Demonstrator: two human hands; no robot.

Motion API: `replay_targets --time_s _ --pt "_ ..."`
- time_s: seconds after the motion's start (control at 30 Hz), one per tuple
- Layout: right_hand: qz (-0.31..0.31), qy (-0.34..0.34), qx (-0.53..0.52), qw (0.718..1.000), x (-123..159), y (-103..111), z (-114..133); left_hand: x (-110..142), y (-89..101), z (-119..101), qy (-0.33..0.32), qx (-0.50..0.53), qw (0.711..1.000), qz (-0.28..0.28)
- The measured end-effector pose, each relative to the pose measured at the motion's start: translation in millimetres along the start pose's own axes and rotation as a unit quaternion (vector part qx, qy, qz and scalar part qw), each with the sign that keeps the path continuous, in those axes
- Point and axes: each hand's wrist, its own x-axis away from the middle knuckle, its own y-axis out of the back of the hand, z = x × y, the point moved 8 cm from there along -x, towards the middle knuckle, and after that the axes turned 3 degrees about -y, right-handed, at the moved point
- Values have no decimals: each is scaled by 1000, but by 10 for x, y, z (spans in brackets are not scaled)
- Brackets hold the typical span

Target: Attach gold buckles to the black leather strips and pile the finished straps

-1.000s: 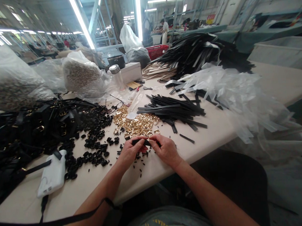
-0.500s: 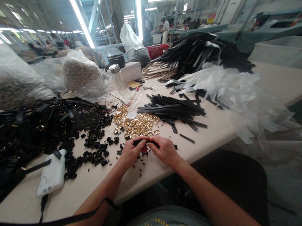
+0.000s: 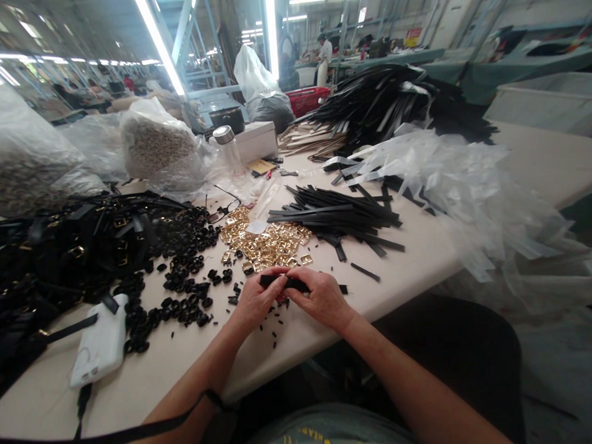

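Both hands meet near the table's front edge, closed round a black strap (image 3: pixel 295 284). My left hand (image 3: pixel 257 301) pinches its left end between thumb and fingers. My right hand (image 3: pixel 323 298) grips it farther along, and a dark end pokes out past the knuckles. Whether a buckle sits between the fingertips is hidden. Just beyond the hands lies a heap of gold buckles (image 3: pixel 272 246). Black strips (image 3: pixel 335 214) are piled behind and to the right. Black loops (image 3: pixel 186 304) are scattered to the left, and small black bits lie under the hands.
A white power bank (image 3: pixel 99 342) with a cable lies at the left. Behind it is a mound of buckled black straps (image 3: pixel 81 244). Eyeglasses (image 3: pixel 224 211) and a glass bottle (image 3: pixel 228 150) stand farther back. Translucent plastic strips (image 3: pixel 471 181) hang over the right edge.
My fingers have shifted slightly on the black strap, so more of its flat face shows between the hands. Everything on the table stays in place.
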Motion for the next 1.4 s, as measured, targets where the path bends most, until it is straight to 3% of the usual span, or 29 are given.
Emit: replay_targets --time_s 0.4,0.8,1.2,1.4 --pt "4 -36 44 998 -9 -10 -37 24 -16 -80 -14 -39 999 1" --pt "3 8 -22 1000 -10 29 29 34 -1 -17 -28 -63 998 13" --pt "14 -15 -5 1000 -10 4 1 30 1 0 -26 -60 998 6" --pt "27 -25 10 999 -11 -21 -21 24 10 -52 -49 -108 993 3"
